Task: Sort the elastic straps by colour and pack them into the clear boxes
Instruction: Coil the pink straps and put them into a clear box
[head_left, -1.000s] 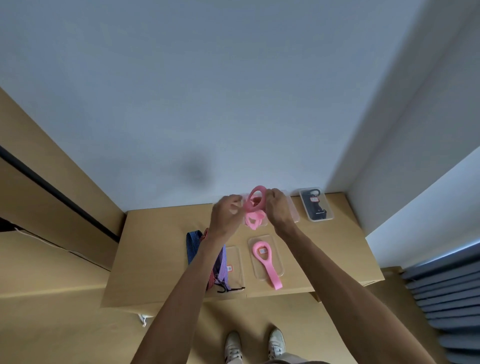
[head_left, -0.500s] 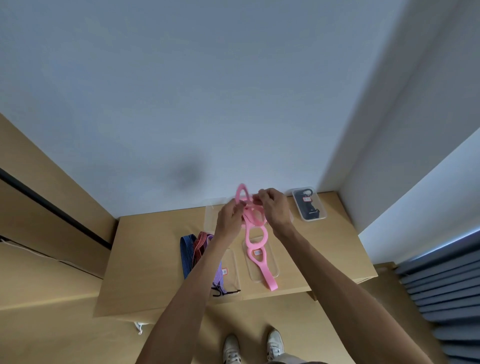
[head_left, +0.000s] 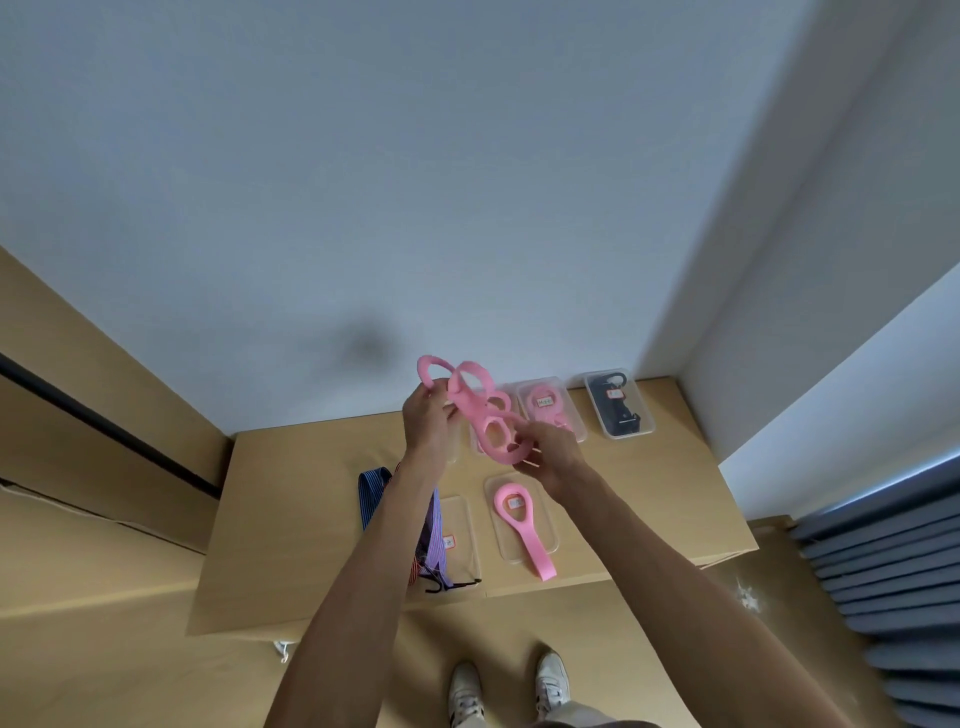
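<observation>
Two hands hold one looped pink strap (head_left: 483, 415) up in the air above the far half of the counter (head_left: 291, 519). The left hand (head_left: 428, 421) has its fingers curled round the strap's upper loops, near the wall; the right hand (head_left: 550, 452) pinches the lower loop at its near end, fingers bent round it. So each hand's grip is closed on the same strap, which hangs twisted into several rings between them. Behind it, partly hidden, a clear box (head_left: 563, 410) at the counter's far edge holds more pink straps and a small label. Just right of that, a second box (head_left: 618, 410) holds black straps. Nearer the person, a third box (head_left: 524, 525) carries a single pink strap (head_left: 524, 530), its ring inside the box and its tail lying out over the near rim onto the counter. Left of it a fourth box (head_left: 460, 540) bears a red-edged label; purple and red-striped straps (head_left: 434, 535) lie across its left side, mostly covered by the left forearm, with a black hooked end near the counter's front edge. A blue striped strap (head_left: 371, 493) lies on the counter beside them. Below the counter, two white shoes (head_left: 506, 686) stand on the wooden floor.
</observation>
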